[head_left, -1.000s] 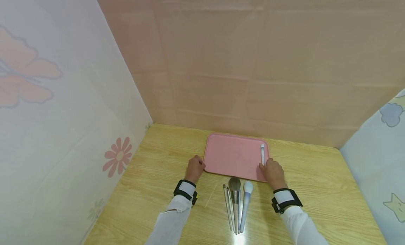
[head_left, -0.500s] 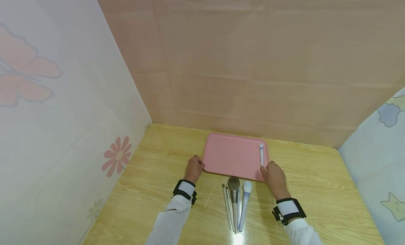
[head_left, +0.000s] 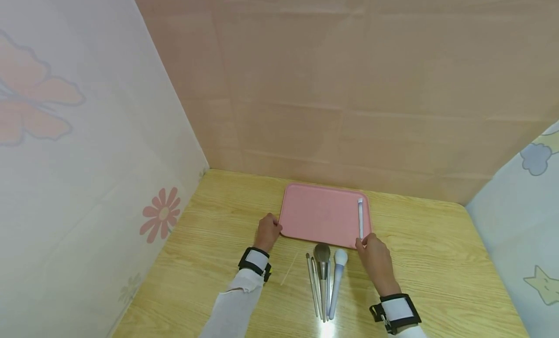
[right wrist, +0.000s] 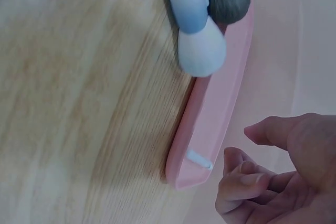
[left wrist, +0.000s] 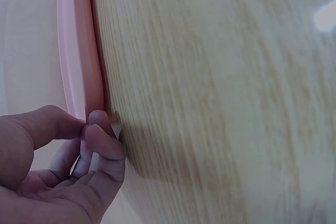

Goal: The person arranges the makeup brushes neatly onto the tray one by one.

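A pink tray (head_left: 320,213) lies at the back middle of the table in the head view. My left hand (head_left: 267,233) pinches its front left corner; the left wrist view has thumb and fingertips meeting at the tray's rim (left wrist: 79,61). Along the tray's right side lies a slim white makeup brush (head_left: 360,217), bristles toward the back. Close to its handle end, by the front right corner, is my right hand (head_left: 377,263). In the right wrist view that hand's thumb and index finger stand apart with nothing between them, and the handle end (right wrist: 199,159) shows beside them.
Several makeup brushes lie in front of the tray, among them a large dark-bristled brush (head_left: 323,254) and a white-bristled one (head_left: 340,258). A thin pale stick (head_left: 289,269) lies left of them. Walls with printed flowers (head_left: 164,213) and plain brown paper enclose the table.
My right hand has drawn back toward me, leaving the slim brush's handle and uncovering more of it. The left hand keeps its place at the tray corner.
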{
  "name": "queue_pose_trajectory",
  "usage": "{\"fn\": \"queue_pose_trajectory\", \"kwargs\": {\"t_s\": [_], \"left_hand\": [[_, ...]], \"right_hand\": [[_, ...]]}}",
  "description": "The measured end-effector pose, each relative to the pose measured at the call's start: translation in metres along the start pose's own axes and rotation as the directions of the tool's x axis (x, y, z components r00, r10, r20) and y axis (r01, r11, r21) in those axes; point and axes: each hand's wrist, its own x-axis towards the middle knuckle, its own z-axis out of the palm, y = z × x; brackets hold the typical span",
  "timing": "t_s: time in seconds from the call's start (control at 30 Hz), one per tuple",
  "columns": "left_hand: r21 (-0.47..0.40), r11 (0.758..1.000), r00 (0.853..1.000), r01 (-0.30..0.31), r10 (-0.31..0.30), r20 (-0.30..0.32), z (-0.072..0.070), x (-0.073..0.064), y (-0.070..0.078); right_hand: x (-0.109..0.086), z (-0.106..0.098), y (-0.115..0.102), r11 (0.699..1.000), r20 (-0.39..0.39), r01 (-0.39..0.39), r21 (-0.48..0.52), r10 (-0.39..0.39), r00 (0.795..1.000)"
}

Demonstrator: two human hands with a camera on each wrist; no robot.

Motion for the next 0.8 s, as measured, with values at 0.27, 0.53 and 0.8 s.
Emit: {"fn": "queue_pose_trajectory", "kwargs": {"t_s": [0.27,0.53,0.8], "left_hand": [[0.008,1.000,1.000,0.002,-0.002,-0.002,0.001,0.000,0.000],[-0.018,1.000,1.000,-0.014,0.015,0.001,-0.001,0.000,0.002],[-0.001,1.000,1.000,0.005,-0.005,0.003,0.000,-0.001,0.001]], "right_hand": [[-0.016,0.000,-0.007,0.999,0.011,0.002,0.045,-0.003,1.000],[-0.032,0.002,-0.014,0.997,0.010,-0.014,0.071,0.013,1.000],[-0.046,0.008,-0.017,0.994,0.035,-0.066,0.086,0.064,0.997]]}}
